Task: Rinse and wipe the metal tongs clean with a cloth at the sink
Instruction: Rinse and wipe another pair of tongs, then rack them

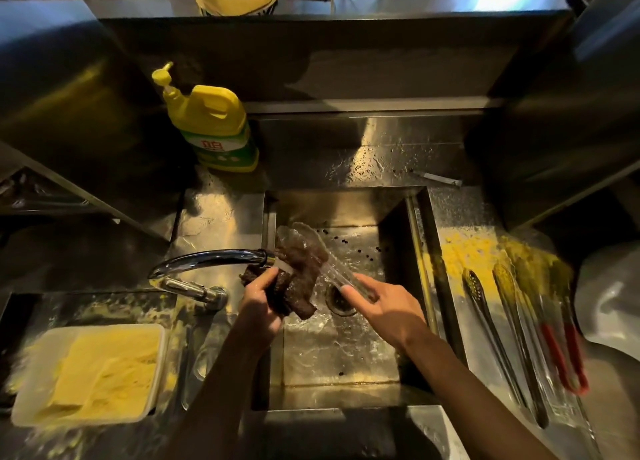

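Over the steel sink [401,217], my right hand [384,307] grips the handle end of metal tongs [311,241], whose tips point up and left. Wrapped around the tongs' middle is a dark brown cloth [298,286], and my left hand [259,303] clutches it. Water runs from the chrome faucet [211,258] onto the cloth and tongs. The part of the tongs under the cloth is hidden.
Several more tongs [491,328], one pair with red grips [561,352], lie on the wet counter to the right, amid yellow residue. A yellow detergent bottle [214,127] stands behind the sink. A white tray [31,387] of yellow sheets sits at left.
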Motion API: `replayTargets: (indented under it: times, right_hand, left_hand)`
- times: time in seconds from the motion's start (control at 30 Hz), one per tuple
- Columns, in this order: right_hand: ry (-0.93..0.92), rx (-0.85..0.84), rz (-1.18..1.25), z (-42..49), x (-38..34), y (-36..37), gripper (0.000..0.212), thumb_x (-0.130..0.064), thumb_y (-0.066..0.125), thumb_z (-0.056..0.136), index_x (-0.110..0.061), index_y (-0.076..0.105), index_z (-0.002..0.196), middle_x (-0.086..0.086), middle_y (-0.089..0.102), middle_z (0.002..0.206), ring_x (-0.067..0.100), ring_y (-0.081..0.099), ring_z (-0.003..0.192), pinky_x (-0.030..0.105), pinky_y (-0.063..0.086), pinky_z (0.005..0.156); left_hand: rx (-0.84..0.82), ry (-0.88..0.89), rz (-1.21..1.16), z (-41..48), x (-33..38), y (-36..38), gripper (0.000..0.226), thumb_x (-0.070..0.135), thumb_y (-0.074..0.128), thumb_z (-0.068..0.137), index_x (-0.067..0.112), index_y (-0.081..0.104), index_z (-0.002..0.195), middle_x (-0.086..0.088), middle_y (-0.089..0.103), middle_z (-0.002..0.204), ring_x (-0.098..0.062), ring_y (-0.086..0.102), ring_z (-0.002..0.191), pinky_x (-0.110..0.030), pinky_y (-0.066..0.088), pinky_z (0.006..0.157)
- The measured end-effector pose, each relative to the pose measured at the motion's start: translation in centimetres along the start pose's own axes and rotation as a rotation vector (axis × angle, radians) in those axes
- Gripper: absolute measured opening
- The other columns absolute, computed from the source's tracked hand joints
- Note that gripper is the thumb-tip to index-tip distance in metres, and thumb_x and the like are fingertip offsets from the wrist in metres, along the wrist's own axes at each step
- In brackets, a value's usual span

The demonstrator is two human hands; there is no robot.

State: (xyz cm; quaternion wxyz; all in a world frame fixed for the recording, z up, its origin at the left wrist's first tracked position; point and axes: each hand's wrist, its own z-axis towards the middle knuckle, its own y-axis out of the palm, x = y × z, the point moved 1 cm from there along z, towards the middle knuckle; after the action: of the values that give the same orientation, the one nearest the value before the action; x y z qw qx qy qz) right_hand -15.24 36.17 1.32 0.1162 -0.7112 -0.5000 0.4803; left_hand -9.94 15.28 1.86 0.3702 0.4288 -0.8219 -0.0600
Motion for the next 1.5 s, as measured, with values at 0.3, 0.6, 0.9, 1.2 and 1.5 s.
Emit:
replayTargets:
  times: [0.3, 0.6, 0.9, 1.2, 1.5]
  right_hand:
    - [-0.119, -0.121, -0.064, 0.6, -0.3, -1.4, 0.070, -0.080, 0.047, 0.082, -0.037, 0.059, 0.135, -0.009, 0.071, 0.121, 0.005, 0.064, 0.100, 0.021, 0.046, 0.079]
    - [-0.076, 0.039, -0.097, -0.1, 2.2, -4.3, 0.074, -0.080, 0.047, 0.081, -0.035, 0.054, 0.139, -0.013, 0.071, 0.116, 0.009, 0.064, 0.104, 0.024, 0.048, 0.083]
    - [-0.060, 0.215, -0.035, -2.5, 0.4, -3.2, 0.068, -0.076, 0.058, 0.080, -0.031, 0.055, 0.132, -0.005, 0.070, 0.115, 0.017, 0.065, 0.103, 0.031, 0.052, 0.083]
    - [-0.053, 0.470, 0.020, -9.6, 3.2, -10.7, 0.052, -0.063, 0.065, 0.083, -0.035, 0.057, 0.126, -0.018, 0.055, 0.083, 0.009, 0.055, 0.079, 0.028, 0.038, 0.068]
    - [-0.049, 0.672, 0.089, -20.6, 10.9, -20.5, 0.064, -0.071, 0.060, 0.078, -0.038, 0.055, 0.132, -0.014, 0.068, 0.112, 0.010, 0.064, 0.100, 0.034, 0.052, 0.088]
  left_hand:
    - [-0.027, 0.112, 0.251, 0.4, -0.2, 0.7, 0.060, 0.041, 0.075, 0.076, -0.004, 0.064, 0.115, -0.015, 0.072, 0.100, -0.030, 0.067, 0.097, -0.048, 0.048, 0.095]
    - [0.385, 0.141, 0.019, 2.1, 0.1, -0.5, 0.034, 0.017, 0.069, 0.089, 0.000, 0.061, 0.117, -0.015, 0.065, 0.122, -0.026, 0.065, 0.101, -0.040, 0.049, 0.096]
    - [0.136, 0.051, 0.281, 0.2, -0.9, 2.2, 0.022, 0.024, 0.072, 0.086, 0.009, 0.071, 0.103, -0.016, 0.072, 0.110, -0.032, 0.069, 0.101, -0.044, 0.053, 0.092]
    - [-0.155, 0.118, 0.412, -5.3, -2.3, 11.8, 0.026, 0.022, 0.069, 0.087, 0.013, 0.067, 0.111, -0.009, 0.074, 0.108, -0.024, 0.070, 0.101, -0.035, 0.056, 0.084]
    - [-0.458, 0.160, 0.431, -14.1, -9.0, 25.4, 0.011, 0.008, 0.064, 0.090, 0.013, 0.074, 0.087, -0.003, 0.077, 0.084, -0.016, 0.074, 0.077, -0.030, 0.058, 0.072]
